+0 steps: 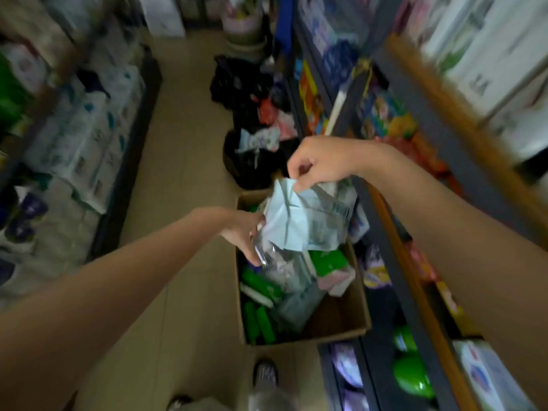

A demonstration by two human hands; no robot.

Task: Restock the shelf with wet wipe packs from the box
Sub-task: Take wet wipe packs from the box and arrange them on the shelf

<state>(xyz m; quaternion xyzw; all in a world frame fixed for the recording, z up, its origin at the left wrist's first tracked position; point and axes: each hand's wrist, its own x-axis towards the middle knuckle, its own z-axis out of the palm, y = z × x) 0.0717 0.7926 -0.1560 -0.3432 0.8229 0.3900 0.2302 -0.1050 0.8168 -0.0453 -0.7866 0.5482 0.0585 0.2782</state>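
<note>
**Over the box: both hands on a pale blue pack**

Above the cardboard box point(335, 327) on the aisle floor, right hand point(320, 161) pinches the top edge of a pale blue wet wipe pack point(296, 221), thumb and fingers curled on the crumpled film. Pack hangs from that pinch, clear of the box contents, just above them.

Left hand point(243, 232) is at the pack's lower left side, fingers curled against a clear, shiny wrapper point(267, 256) under it. Grasping that wrapper, as far as I can see (motion blur, so the exact finger contact is soft).

Box sits on the floor right against the base of the shelf point(415, 292) on the right. Inside it: green packs point(261, 318) along the left wall, a pink pack point(338, 280) near the right wall, more clear-wrapped bundles in the middle.

Shelf on the right has mixed goods on dark tiers with orange edging. Black bags point(252, 164) stand on the floor beyond the box. One shoe point(265, 372) visible near the box's near end.
</note>
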